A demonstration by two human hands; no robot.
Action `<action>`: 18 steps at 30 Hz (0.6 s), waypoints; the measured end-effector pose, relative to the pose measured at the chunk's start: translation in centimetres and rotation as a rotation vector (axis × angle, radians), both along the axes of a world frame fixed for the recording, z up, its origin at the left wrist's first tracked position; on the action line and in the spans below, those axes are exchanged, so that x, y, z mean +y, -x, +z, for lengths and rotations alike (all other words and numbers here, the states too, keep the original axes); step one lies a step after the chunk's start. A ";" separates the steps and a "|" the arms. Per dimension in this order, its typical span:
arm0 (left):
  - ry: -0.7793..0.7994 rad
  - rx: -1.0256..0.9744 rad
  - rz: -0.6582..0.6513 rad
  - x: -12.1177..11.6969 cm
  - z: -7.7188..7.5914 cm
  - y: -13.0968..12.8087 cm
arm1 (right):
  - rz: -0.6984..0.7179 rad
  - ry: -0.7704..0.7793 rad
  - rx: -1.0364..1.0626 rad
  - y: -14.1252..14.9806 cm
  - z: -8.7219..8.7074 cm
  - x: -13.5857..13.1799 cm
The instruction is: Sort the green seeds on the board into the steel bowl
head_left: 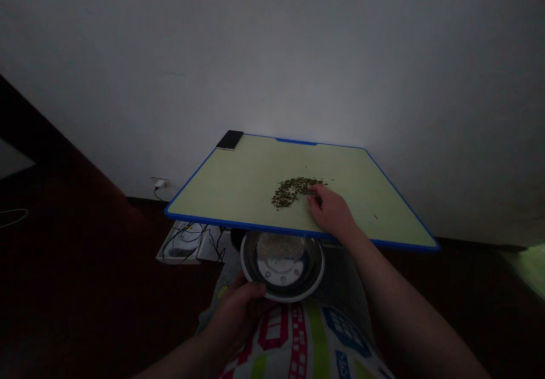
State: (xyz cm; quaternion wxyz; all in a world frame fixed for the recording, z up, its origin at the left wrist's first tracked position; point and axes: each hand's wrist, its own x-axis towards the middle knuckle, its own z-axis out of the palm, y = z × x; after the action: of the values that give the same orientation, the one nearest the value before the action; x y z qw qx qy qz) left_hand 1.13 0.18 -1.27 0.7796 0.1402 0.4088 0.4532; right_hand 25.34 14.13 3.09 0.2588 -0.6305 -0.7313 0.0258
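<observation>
My left hand (242,306) grips the near left rim of a round metal bowl (317,279), thumb over the edge. The bowl is tilted on my lap, just under the table's front edge, with a layer of small pale grains inside. On the pale table top (238,180) lies a spread of small dark brown seeds or beans (284,192), curved in shape. My right hand (330,208) rests at the right end of this pile, fingers curled and thumb near the index finger. Whatever is between those fingertips is too small to make out.
A black phone (230,140) lies at the table's far left corner. The table has a blue rim (234,223) and stands near a wall. Below on the left are a white box with cables (183,242) and a plugged-in charger (160,184).
</observation>
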 end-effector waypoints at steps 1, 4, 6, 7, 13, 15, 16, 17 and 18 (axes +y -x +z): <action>-0.005 -0.003 -0.001 0.0 -0.1 0.0 | 0.002 0.000 0.001 0.0 0.0 0.0; -0.019 0.006 -0.009 0.0 -0.5 0.0 | 0.024 -0.007 0.004 -0.1 0.1 -0.1; -0.022 0.008 -0.010 0.0 -0.8 0.0 | 0.046 -0.010 0.010 -0.2 0.1 -0.3; -0.021 0.003 -0.010 0.0 -0.9 0.1 | 0.058 -0.009 0.014 -0.2 0.1 -0.4; -0.021 -0.016 -0.008 0.0 -0.7 0.1 | 0.100 0.016 0.017 -0.4 0.2 -0.7; -0.033 -0.022 -0.013 0.0 -0.7 0.1 | 0.087 0.013 0.024 -0.4 0.1 -0.6; -0.041 -0.029 -0.014 0.0 -0.7 0.1 | 0.076 0.008 0.028 -0.4 0.1 -0.5; -0.047 -0.036 -0.014 0.0 -0.7 0.1 | 0.063 0.001 0.030 -0.4 0.1 -0.5; -0.050 -0.039 -0.013 0.0 -0.8 0.1 | 0.052 -0.007 0.029 -0.3 0.1 -0.4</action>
State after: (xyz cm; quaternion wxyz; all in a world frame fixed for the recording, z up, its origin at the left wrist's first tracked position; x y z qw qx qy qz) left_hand 1.07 0.18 -2.06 0.7866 0.1533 0.3812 0.4609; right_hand 25.65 13.71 3.15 0.2709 -0.6098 -0.7438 0.0393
